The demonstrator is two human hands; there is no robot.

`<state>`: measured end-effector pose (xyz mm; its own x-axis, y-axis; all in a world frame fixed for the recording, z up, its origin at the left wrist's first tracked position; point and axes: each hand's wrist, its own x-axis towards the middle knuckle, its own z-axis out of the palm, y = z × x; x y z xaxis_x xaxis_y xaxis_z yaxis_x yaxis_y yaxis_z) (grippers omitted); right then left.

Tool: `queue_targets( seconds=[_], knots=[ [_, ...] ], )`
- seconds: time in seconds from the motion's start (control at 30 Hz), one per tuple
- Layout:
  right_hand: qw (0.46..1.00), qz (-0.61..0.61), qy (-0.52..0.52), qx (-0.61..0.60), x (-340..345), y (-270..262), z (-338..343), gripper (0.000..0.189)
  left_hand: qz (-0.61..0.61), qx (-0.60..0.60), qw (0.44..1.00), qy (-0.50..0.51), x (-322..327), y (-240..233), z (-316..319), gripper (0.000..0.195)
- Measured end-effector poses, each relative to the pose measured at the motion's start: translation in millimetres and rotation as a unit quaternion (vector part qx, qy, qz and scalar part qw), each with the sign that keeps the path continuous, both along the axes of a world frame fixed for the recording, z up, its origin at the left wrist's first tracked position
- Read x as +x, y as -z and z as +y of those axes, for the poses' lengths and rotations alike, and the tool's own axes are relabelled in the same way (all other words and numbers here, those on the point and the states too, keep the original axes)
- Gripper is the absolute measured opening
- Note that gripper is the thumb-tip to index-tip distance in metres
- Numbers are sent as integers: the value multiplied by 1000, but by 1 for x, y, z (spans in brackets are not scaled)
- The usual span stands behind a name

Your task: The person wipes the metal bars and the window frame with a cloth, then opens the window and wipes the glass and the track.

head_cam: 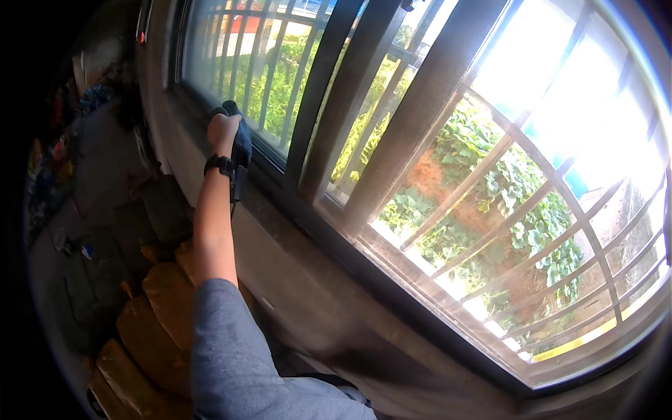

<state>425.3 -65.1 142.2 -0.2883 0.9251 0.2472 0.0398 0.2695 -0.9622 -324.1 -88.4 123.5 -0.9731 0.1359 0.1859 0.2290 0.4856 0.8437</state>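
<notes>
My left hand (224, 129), at the end of an outstretched arm in a grey sleeve, is closed on a dark blue, cloth-like item (242, 140) with a black rounded end on top. The hand is at the lower frame of a sliding window, in front of the hazy glass pane (202, 68). A black watch (219, 165) is on the wrist, and a black box-like piece (239, 184) shows beside it; how it is attached is unclear. My right hand is out of view.
Dark window frame posts (344, 100) and a mesh screen stand right of the hand. Metal bars (478, 207) and leafy plants (504, 178) are beyond. Below the dark sill (315, 231) is a wall. Brown, full-looking sacks or cushions (157, 325) lie lower left, with mixed items (55, 163) farther off.
</notes>
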Motion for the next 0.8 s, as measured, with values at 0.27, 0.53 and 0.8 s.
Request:
queue_targets(
  seconds=[0.27, 0.53, 0.8],
  knots=[
    [995, -90, -4, 42, -75, -41, 67, 68, -54, 55, 996, -50, -21, 2, 48, 53],
    [980, -173, -20, 97, -156, -69, 139, 67, 134, 106, 979, -107, -29, -144, 55, 43],
    [956, -260, 8, 135, -228, -78, 187, 66, 281, 150, 945, -77, 15, -331, 63, 57]
  ],
)
